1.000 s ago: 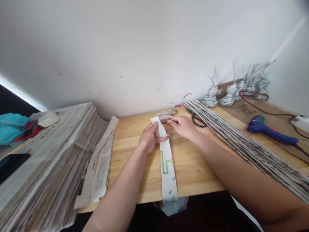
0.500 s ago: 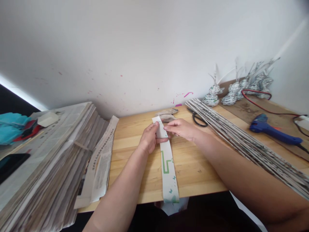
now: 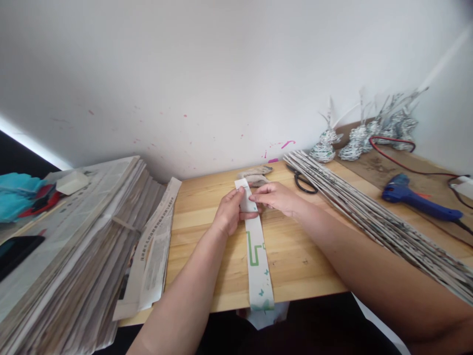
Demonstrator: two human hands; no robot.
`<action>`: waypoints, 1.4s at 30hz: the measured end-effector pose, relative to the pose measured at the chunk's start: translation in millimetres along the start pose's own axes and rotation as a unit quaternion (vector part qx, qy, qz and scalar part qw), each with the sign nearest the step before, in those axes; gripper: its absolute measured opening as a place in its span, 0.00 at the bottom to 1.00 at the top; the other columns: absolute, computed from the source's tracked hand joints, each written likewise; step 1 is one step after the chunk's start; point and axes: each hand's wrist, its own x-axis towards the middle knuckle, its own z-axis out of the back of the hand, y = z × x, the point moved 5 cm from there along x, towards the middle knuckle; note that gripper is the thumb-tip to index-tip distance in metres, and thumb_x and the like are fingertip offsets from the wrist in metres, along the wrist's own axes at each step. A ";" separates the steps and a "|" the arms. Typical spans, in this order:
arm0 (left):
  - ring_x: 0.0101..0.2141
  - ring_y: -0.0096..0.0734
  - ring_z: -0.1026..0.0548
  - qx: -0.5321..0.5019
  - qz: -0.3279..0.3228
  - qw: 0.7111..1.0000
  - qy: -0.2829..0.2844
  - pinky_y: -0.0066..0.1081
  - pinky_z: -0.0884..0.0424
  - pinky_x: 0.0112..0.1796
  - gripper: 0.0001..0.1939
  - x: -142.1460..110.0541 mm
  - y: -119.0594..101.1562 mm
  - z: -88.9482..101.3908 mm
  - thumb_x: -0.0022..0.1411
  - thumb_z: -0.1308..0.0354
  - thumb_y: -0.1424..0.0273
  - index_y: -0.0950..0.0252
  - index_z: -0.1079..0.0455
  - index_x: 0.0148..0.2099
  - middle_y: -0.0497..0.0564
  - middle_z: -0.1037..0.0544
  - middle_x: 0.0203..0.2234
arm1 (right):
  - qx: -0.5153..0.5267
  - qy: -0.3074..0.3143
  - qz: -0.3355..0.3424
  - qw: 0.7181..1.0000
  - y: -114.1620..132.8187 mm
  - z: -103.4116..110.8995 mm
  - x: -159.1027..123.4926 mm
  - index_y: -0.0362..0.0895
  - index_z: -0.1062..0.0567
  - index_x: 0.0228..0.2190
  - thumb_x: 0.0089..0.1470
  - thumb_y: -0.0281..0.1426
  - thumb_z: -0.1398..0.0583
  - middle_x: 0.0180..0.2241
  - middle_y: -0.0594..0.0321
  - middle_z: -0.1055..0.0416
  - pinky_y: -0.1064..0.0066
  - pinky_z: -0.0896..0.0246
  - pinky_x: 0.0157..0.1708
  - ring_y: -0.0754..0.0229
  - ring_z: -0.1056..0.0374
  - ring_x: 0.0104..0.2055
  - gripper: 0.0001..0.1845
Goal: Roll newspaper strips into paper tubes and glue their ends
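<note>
A long white paper strip (image 3: 259, 261) with green lines and butterfly prints runs from the middle of the table over its front edge. My left hand (image 3: 231, 209) grips the strip near its far end, thumb on top and fingers underneath. From the right, my right hand (image 3: 275, 197) pinches the strip's right edge between thumb and forefinger. Just beyond the strip's far end lie greyish gloves or cloth pieces (image 3: 256, 173), partly covered by the paper and my right hand.
Stacked newspapers (image 3: 111, 236) and a loose newspaper sheet (image 3: 155, 251) lie left, with a dark phone (image 3: 18, 254) on top. Rolled paper sticks (image 3: 354, 212), black-handled scissors (image 3: 306, 183), a blue glue gun (image 3: 421, 199) and woven paper figures (image 3: 325, 145) are on the right.
Both hands keep almost the same hold. The far end of the strip has shifted very slightly right, and my right fingertips have slid slightly left on its edge.
</note>
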 end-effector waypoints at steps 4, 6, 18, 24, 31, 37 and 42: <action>0.26 0.36 0.21 0.009 -0.001 1.000 -0.006 0.32 0.23 0.24 0.20 -0.2 0.1 -0.8 0.64 0.47 0.61 0.65 0.32 0.55 0.57 0.21 0.31 | -0.001 -0.036 0.001 0.999 -0.8 -0.4 -0.5 0.40 0.24 0.22 0.42 0.39 0.32 0.18 0.63 0.30 0.71 0.43 0.23 0.65 0.36 0.20 0.14; 0.26 0.36 0.21 0.013 0.001 1.000 -0.009 0.32 0.23 0.24 0.21 -1.1 -0.2 -1.7 0.65 0.47 0.62 0.65 0.33 0.56 0.58 0.21 0.32 | 0.006 -0.047 0.007 0.999 -1.4 -2.2 -0.5 0.41 0.25 0.21 0.41 0.39 0.31 0.18 0.64 0.30 0.71 0.42 0.23 0.65 0.36 0.20 0.14; 0.26 0.34 0.22 0.013 -0.006 0.999 -0.039 0.33 0.22 0.24 0.20 -2.3 -4.8 2.0 0.66 0.49 0.63 0.64 0.32 0.57 0.55 0.22 0.31 | -0.034 0.012 0.006 0.999 1.3 4.2 0.0 0.40 0.22 0.28 0.43 0.43 0.33 0.21 0.64 0.31 0.74 0.54 0.18 0.70 0.44 0.19 0.18; 0.26 0.29 0.24 -0.010 0.002 0.999 -0.033 0.32 0.22 0.26 0.19 -1.1 -2.4 1.4 0.66 0.49 0.63 0.62 0.32 0.56 0.54 0.24 0.34 | -0.050 -0.037 0.021 0.998 0.9 3.8 0.5 0.40 0.24 0.25 0.42 0.39 0.33 0.23 0.64 0.30 0.72 0.45 0.25 0.67 0.38 0.24 0.14; 0.26 0.28 0.24 -0.008 -0.002 0.999 -0.047 0.32 0.22 0.26 0.18 -1.4 -3.5 2.9 0.66 0.49 0.63 0.62 0.31 0.55 0.54 0.24 0.35 | -0.088 -0.017 0.046 0.995 -2.7 5.0 3.7 0.41 0.23 0.25 0.44 0.39 0.34 0.25 0.62 0.27 0.69 0.40 0.30 0.64 0.34 0.27 0.13; 0.25 0.26 0.25 -0.009 0.001 0.999 -0.044 0.33 0.22 0.27 0.18 -2.0 -3.9 3.4 0.65 0.47 0.62 0.61 0.30 0.54 0.52 0.25 0.34 | -0.116 -0.025 0.058 0.991 -6.0 6.1 5.5 0.41 0.23 0.25 0.43 0.38 0.33 0.26 0.61 0.26 0.68 0.39 0.33 0.62 0.33 0.29 0.13; 0.26 0.29 0.24 -0.001 0.006 0.999 -0.042 0.32 0.22 0.27 0.18 -1.6 -3.4 3.0 0.66 0.48 0.62 0.62 0.30 0.54 0.54 0.23 0.35 | -0.118 -0.016 0.057 0.991 0.1 5.9 2.9 0.40 0.23 0.26 0.42 0.39 0.32 0.26 0.61 0.26 0.69 0.40 0.32 0.62 0.33 0.29 0.14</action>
